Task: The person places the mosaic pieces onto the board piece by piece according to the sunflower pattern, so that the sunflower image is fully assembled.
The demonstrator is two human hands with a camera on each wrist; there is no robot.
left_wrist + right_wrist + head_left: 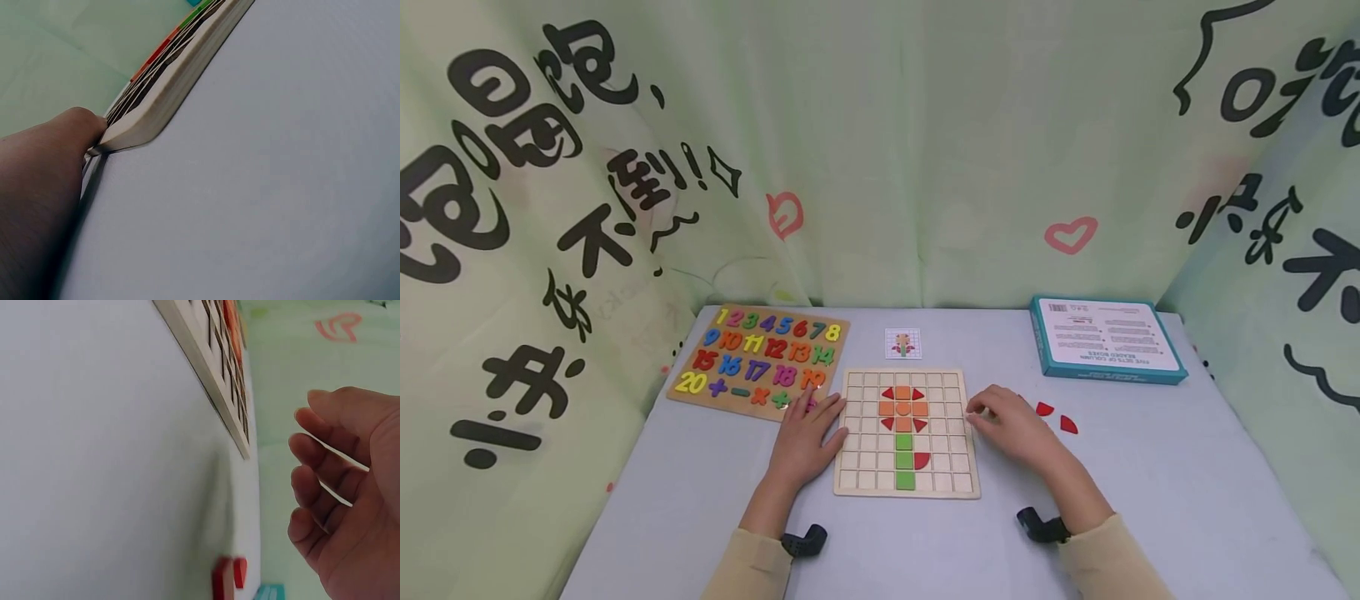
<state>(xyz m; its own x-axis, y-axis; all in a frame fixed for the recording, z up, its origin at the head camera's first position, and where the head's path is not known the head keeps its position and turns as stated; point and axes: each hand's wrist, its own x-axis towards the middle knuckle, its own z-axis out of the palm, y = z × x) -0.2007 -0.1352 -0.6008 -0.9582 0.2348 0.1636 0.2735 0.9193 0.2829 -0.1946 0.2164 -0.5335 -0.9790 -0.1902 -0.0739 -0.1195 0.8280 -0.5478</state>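
Observation:
A wooden grid board (865, 475) bears a flower pattern of orange squares (903, 424), red triangles (918, 393), green squares (904, 460) and one red quarter-circle piece (922, 461) beside the green stem. My left hand (806, 442) rests at the board's left edge; in the left wrist view its thumb (81, 125) touches the board's corner. Just off the right edge hovers my right hand (1011, 423), fingers loosely curled and nothing seen in them in the right wrist view. Two red quarter-circle pieces (1068, 425) lie on the table to its right.
Behind the board lies a small pattern card (902, 343). A number puzzle board (752, 358) sits at the left, partly behind my left hand. At the back right is a teal box (1108, 340). Light green curtains (925, 167) surround the white table (910, 550).

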